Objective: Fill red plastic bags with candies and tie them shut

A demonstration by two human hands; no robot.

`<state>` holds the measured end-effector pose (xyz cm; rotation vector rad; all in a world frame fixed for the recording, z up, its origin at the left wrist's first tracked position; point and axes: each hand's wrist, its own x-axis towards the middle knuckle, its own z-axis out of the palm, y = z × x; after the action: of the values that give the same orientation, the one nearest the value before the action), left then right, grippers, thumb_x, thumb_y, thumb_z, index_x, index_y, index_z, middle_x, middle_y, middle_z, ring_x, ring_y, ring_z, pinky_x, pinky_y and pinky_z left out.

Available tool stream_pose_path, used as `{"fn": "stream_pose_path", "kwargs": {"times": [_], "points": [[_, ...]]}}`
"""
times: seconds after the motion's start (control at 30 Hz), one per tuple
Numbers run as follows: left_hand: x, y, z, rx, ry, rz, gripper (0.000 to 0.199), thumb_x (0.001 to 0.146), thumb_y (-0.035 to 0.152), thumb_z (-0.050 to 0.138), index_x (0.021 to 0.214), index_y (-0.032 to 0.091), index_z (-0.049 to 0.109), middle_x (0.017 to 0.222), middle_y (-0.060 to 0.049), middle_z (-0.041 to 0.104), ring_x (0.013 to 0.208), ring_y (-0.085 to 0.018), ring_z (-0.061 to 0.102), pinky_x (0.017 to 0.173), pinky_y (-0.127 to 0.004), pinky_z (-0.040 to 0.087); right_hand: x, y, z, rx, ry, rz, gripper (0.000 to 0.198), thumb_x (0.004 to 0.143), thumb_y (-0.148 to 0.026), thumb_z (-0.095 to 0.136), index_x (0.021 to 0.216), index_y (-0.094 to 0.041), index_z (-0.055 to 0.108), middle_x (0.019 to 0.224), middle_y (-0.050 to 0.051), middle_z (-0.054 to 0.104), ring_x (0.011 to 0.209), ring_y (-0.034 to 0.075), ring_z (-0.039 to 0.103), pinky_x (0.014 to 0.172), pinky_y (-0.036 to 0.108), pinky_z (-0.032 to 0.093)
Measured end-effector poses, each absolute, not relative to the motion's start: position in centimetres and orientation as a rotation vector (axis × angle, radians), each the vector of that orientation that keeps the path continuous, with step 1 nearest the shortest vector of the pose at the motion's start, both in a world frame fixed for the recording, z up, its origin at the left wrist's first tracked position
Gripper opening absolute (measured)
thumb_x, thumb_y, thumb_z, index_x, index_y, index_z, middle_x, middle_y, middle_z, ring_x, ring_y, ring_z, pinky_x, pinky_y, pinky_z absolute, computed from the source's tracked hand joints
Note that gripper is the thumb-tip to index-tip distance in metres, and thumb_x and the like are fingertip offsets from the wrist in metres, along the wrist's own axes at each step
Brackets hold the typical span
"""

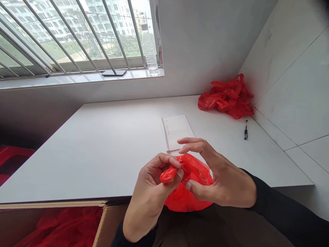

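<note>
A red plastic bag (191, 200) hangs in front of me at the table's near edge. My left hand (154, 188) pinches its gathered, twisted neck between thumb and fingers, and a short bunched end sticks out toward the left. Beside it, my right hand (216, 175) is spread, its thumb close to the bag's neck and its fingers raised and apart above the bag. Whether the right thumb touches the plastic I cannot tell. What the bag holds, if anything, does not show.
On the white table (108, 144) lie a white notebook (178, 130), a black pen (246, 132) and a heap of red plastic bags (228, 97). A cardboard box (101, 223) with red material stands lower left. The windowsill carries a phone (113, 73) and a water bottle (149, 51).
</note>
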<state>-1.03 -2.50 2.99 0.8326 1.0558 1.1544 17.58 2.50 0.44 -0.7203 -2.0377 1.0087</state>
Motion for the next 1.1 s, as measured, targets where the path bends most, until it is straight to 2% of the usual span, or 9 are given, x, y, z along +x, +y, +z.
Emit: {"fn": "stream_pose_path", "kwargs": {"times": [0.07,0.17,0.23,0.37,0.47,0.63,0.77,0.97,1.1], "points": [[-1.5,-2.5,2.8,0.959,1.120,1.153,0.016,0.082,0.015,0.079,0.088,0.023,0.067,0.087,0.003,0.066,0.078,-0.009,0.062,0.068,-0.017,0.052,17.4,3.1,0.1,-0.770,-2.042,1.224,0.065,0.082,-0.015,0.070,0.141,-0.027,0.046,0.126,0.005,0.063,0.118,0.023,0.061,0.101,0.040,0.051],[-1.8,-2.7,2.1,1.320,1.371,1.200,0.029,0.084,0.003,0.067,0.099,0.027,0.068,0.094,0.003,0.068,0.085,-0.011,0.065,0.073,-0.019,0.053,17.2,3.7,0.0,-0.852,-1.994,1.431,0.038,0.089,-0.020,0.067,0.125,-0.026,0.060,0.102,0.000,0.070,0.097,0.021,0.067,0.092,0.038,0.053],[-1.7,-2.8,1.3,1.622,1.503,1.279,0.042,0.082,-0.006,0.056,0.103,0.028,0.069,0.097,0.003,0.070,0.089,-0.012,0.066,0.075,-0.021,0.053,17.1,3.8,0.0,-0.838,-1.923,1.509,0.027,0.095,-0.028,0.064,0.123,-0.026,0.063,0.096,0.000,0.070,0.095,0.020,0.066,0.091,0.038,0.052],[-1.2,-2.8,-0.1,1.911,1.485,1.446,0.050,0.082,-0.009,0.051,0.107,0.028,0.072,0.106,-0.001,0.071,0.100,-0.017,0.067,0.081,-0.027,0.055,16.7,4.1,-0.6,-0.680,-1.770,1.768,0.036,0.108,-0.040,0.043,0.139,-0.025,0.055,0.098,0.002,0.068,0.093,0.019,0.064,0.090,0.038,0.052],[-1.2,-2.8,-0.4,1.932,1.418,1.492,0.053,0.086,-0.006,0.054,0.111,0.034,0.075,0.114,-0.001,0.070,0.107,-0.021,0.066,0.085,-0.033,0.056,16.4,4.8,-1.2,-0.477,-1.698,1.912,0.033,0.107,-0.042,0.046,0.128,-0.020,0.060,0.102,0.004,0.066,0.093,0.018,0.061,0.092,0.039,0.051],[-1.6,-2.5,0.0,1.953,1.497,1.451,0.053,0.091,0.006,0.063,0.129,0.042,0.070,0.125,-0.001,0.071,0.116,-0.024,0.063,0.091,-0.036,0.056,16.3,5.3,-0.7,-0.556,-1.540,1.881,0.028,0.102,-0.047,0.060,0.101,-0.019,0.062,0.091,0.001,0.060,0.082,0.015,0.054,0.078,0.031,0.049],[-1.8,-3.1,0.2,1.872,1.570,1.432,0.046,0.096,0.015,0.062,0.134,0.041,0.066,0.129,0.000,0.071,0.120,-0.025,0.060,0.097,-0.037,0.052,17.4,5.0,0.4,-0.711,-1.617,1.659,0.026,0.102,-0.046,0.060,0.094,-0.021,0.063,0.085,0.000,0.059,0.079,0.014,0.053,0.075,0.029,0.045],[-3.7,-6.7,-1.9,1.260,2.023,1.482,0.020,0.095,0.039,0.065,0.107,0.032,0.080,0.110,-0.002,0.074,0.111,-0.026,0.063,0.102,-0.036,0.047,21.5,5.2,-2.4,-1.080,-1.753,1.392,0.031,0.103,-0.049,0.056,0.089,-0.022,0.060,0.083,-0.001,0.059,0.081,0.017,0.053,0.074,0.031,0.041],[-5.3,-7.8,-5.4,0.755,2.160,1.331,0.039,0.087,0.059,0.069,0.096,0.023,0.078,0.087,-0.003,0.073,0.104,-0.029,0.065,0.105,-0.040,0.045,22.6,5.2,-5.6,-1.146,-1.730,1.457,0.036,0.104,-0.054,0.051,0.089,-0.022,0.058,0.082,-0.001,0.055,0.082,0.018,0.052,0.076,0.033,0.042]]}}
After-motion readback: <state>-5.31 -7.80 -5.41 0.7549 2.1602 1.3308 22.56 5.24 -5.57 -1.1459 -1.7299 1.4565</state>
